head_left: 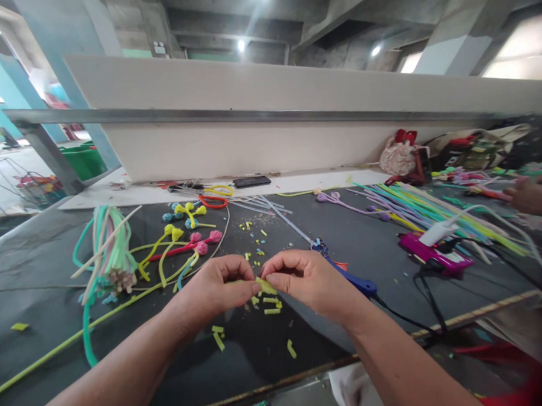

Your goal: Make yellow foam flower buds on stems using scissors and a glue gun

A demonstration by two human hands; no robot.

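Observation:
My left hand (pixel 218 288) and my right hand (pixel 305 280) meet over the black table (pixel 44 276), fingertips pinched together on a short yellow-green strip (pixel 265 286) held between them. Small cut yellow pieces (pixel 270 305) lie scattered right under and in front of my hands. Finished cords with knotted yellow, pink and blue ends (pixel 185 238) lie to the left of my left hand. A blue-handled tool (pixel 355 281) rests on the table just behind my right hand.
A bundle of green and white tubes (pixel 109 249) lies at left. Long coloured cords (pixel 434 211) fan out at right by a magenta device with a white handle (pixel 432 248). Another person's hand (pixel 537 196) is at far right. A phone (pixel 251 181) lies by the white board.

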